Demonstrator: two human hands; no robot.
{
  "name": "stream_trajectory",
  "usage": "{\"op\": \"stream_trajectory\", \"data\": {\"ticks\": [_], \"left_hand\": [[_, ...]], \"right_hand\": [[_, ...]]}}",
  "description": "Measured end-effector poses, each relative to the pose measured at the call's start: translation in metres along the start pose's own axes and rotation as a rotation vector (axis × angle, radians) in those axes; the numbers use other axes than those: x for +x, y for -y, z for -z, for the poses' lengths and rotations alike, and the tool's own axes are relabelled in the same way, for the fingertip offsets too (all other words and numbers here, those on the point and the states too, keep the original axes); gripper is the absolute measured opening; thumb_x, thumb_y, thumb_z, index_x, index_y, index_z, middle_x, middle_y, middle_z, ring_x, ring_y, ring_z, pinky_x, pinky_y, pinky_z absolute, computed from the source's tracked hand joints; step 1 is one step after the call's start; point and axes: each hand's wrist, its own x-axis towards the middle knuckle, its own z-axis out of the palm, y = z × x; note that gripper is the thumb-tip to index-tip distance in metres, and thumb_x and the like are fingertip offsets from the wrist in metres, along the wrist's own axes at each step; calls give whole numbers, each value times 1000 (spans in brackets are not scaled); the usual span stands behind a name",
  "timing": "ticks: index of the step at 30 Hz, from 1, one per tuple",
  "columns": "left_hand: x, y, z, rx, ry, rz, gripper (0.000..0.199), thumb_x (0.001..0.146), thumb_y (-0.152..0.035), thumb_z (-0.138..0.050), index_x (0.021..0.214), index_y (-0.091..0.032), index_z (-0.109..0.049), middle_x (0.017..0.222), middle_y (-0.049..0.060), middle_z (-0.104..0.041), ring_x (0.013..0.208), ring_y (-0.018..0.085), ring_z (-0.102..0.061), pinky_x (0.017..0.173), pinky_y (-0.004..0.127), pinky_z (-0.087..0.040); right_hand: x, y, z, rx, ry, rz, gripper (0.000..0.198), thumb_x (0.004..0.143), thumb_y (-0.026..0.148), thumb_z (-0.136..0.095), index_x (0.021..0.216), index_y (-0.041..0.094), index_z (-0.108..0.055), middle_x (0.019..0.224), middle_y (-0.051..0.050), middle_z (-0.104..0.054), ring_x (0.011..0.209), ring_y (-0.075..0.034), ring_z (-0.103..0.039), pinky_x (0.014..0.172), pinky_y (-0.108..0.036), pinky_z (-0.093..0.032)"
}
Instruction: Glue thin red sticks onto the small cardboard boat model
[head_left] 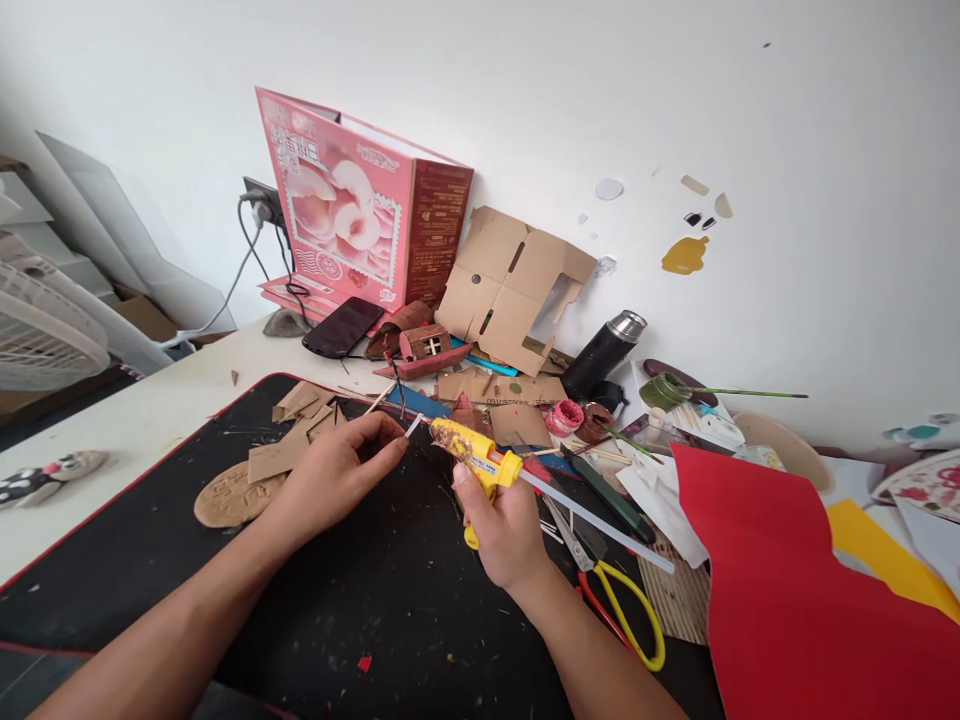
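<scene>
My right hand (510,525) is wrapped round the handle of a yellow hot glue gun (469,450), its front stained brown. A long translucent glue stick (600,522) sticks out of the gun's back. Between thumb and fingertips my left hand (360,455) pinches a small white strip (414,427). The gun's nozzle points left and sits close beside the strip; whether they touch I cannot tell. Left of my left hand lie cardboard scraps (304,425) and a carved oval brown piece (229,497). Yellow-and-red-handled scissors (600,580) rest right of my right hand.
A black mat (360,620) covers the table. Behind it stand a pink box (345,210), a phone (343,328), a small reddish-brown model boat (424,350), cut cardboard (517,285) and a black flask (606,352). Paint jars (564,417) and red sheet (780,580) are on the right.
</scene>
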Motion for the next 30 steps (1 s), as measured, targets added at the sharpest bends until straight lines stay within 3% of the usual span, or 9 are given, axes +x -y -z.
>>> {"op": "stream_trajectory", "data": {"ticks": [11, 30], "left_hand": [[0, -1, 0, -17, -6, 3, 40, 93, -61, -57, 86, -23, -69, 78, 1, -72, 72, 21, -63, 67, 29, -50], [0, -3, 1, 4, 5, -5, 40, 94, -60, -56, 85, -23, -69, 78, 0, -71, 72, 21, -63, 67, 29, -49]], "right_hand": [[-1, 0, -1, 17, -6, -13, 35, 102, 52, -62, 80, 25, -60, 63, 1, -51, 60, -19, -50, 56, -31, -39], [-1, 3, 0, -14, 2, 21, 35, 105, 47, -57, 78, 25, -54, 64, 3, -47, 57, -16, -46, 59, -31, -38]]}}
